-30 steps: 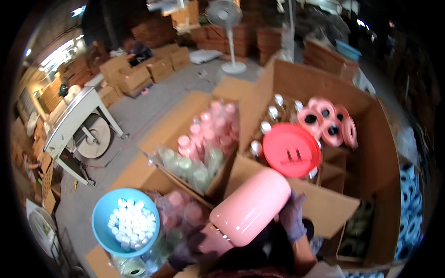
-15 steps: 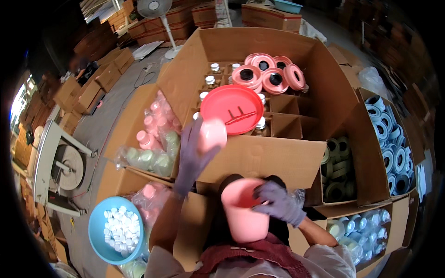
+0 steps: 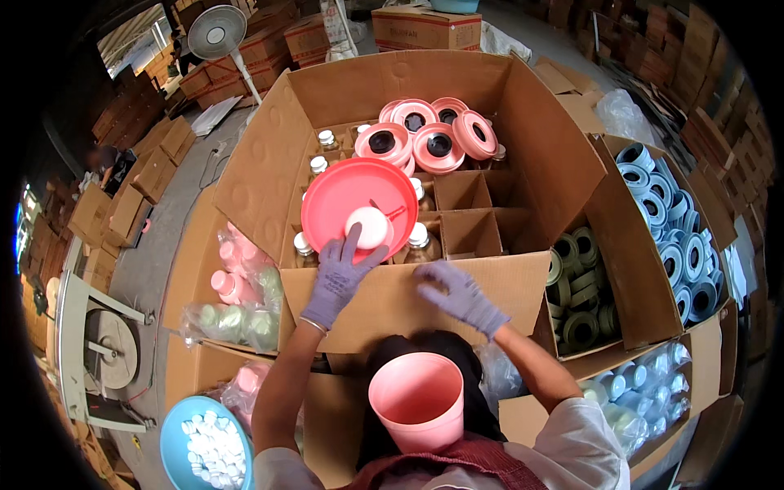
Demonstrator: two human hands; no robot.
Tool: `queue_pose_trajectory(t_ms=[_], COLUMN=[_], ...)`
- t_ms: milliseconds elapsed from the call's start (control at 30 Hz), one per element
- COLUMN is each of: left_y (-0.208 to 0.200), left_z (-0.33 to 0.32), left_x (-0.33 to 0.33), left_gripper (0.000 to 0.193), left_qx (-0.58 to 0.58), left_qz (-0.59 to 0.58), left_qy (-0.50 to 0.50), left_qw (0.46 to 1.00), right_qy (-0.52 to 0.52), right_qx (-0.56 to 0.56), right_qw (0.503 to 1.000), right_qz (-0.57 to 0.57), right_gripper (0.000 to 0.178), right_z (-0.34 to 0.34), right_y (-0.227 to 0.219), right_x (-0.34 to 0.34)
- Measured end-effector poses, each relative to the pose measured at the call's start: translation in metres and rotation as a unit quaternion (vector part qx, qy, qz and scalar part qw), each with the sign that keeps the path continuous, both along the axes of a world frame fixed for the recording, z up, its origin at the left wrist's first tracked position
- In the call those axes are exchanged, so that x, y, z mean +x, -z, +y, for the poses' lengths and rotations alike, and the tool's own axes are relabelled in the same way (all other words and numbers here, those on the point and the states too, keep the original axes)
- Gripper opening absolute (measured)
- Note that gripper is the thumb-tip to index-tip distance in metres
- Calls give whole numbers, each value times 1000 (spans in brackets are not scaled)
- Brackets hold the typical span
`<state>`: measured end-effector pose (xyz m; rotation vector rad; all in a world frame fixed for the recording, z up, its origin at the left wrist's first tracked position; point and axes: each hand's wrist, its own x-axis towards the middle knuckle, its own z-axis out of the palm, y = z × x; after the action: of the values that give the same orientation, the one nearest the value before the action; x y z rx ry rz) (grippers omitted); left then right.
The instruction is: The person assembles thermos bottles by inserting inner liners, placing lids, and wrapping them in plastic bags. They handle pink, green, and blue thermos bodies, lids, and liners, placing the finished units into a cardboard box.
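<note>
Gloved in purple, my left hand [image 3: 339, 282] reaches over the near edge of the big carton, its fingers and thumb around the near side of a small pale pink cup [image 3: 369, 228]. That cup sits over the round red tray [image 3: 327, 192], which rests above the bottles; a dark red branched piece [image 3: 395, 211] lies on the tray. My right hand [image 3: 457, 296], gloved too and slightly blurred, hovers over the carton's near flap [image 3: 416, 314] with its fingers apart and nothing in them. A larger pink bucket [image 3: 423, 437] stands mouth up at my lap, untouched by either hand.
White-capped bottles [image 3: 418, 235] and pink rings with black centres [image 3: 438, 145] fill part of the divided carton [image 3: 408, 73]. Blue rings [image 3: 671, 260], olive rings [image 3: 581, 327] and bagged pink cups [image 3: 233, 286] stand around. A blue basin [image 3: 175, 449] holds white caps.
My left hand has moved forward with the small pink cup, onto the red tray. My right hand has left the bucket and moved forward to the carton flap. The view has shifted.
</note>
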<state>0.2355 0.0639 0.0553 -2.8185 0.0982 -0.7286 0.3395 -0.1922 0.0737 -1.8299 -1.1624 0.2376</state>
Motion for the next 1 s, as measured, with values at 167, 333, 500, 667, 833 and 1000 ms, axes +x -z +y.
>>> queue_pose_trajectory(t_ms=[167,333,500,667,833,1000], left_y=[-5,-40,-2,-33,-48,-19], left_z=[4,-70,-127,-121,-48,-60], left_x=[7,46,138,138,49,-2], left_gripper=[31,10,8,19,22,50], left_qx=[-89,-73,-90,-156,-434,-839], left_qz=[-12,-53,-22,4,-125,6], left_qy=[109,225,264,297,145,-19], left_qw=[990,970,960,942,880,543], right_qy=[3,-8,-77,114,123,50], right_qx=[13,-39,-189,-14,-261,-179], right_qw=[998,998,976,921,927,920], right_qz=[55,56,-82,-373,-240,-346], right_gripper=[31,31,34,44,35,50], right_z=[-7,-24,10,46,107,91], right_y=[35,54,35,100,57,-1], right_x=[-15,-19,-16,29,69,100])
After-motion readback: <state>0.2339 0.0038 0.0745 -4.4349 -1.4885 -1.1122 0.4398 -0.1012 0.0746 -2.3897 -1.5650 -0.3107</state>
